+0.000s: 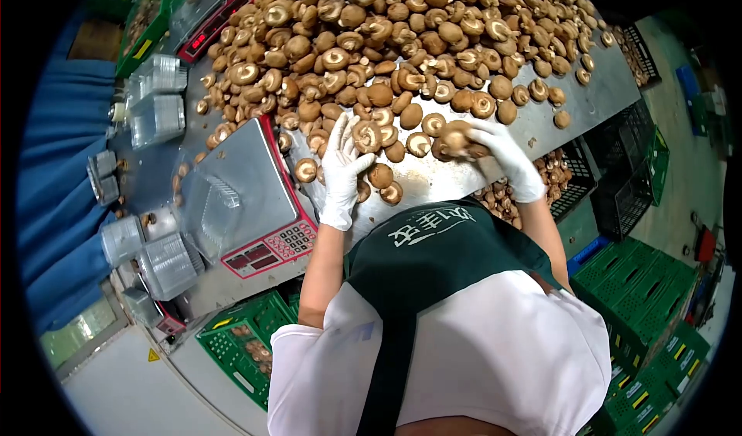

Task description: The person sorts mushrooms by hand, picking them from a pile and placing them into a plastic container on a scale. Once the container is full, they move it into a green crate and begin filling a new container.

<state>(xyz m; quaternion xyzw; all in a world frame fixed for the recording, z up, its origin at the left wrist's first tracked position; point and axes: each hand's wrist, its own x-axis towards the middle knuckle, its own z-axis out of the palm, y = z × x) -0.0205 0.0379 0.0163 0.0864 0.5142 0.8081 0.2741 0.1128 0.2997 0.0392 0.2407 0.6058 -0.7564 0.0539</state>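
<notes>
A large heap of brown mushrooms (386, 26) covers the back of the metal table (587, 111). My left hand (342, 165), in a white glove, has its fingers apart beside a mushroom lying gills up (366, 136); its thumb points toward another cap (380, 175). My right hand (498, 151), gloved too, has its fingers closed round a mushroom (456, 138) that is blurred by motion. Loose mushrooms lie between the two hands. Left of my left hand stands a red-edged scale (267, 243) with a clear plastic tray (212, 208) on it.
Stacks of clear trays (157, 119) stand at the left, near a second scale (209, 30). Black crates (618, 165) and green crates (634, 281) are at the right. Below the table's front edge is a green crate (239, 351) with mushrooms. A blue curtain (66, 181) hangs far left.
</notes>
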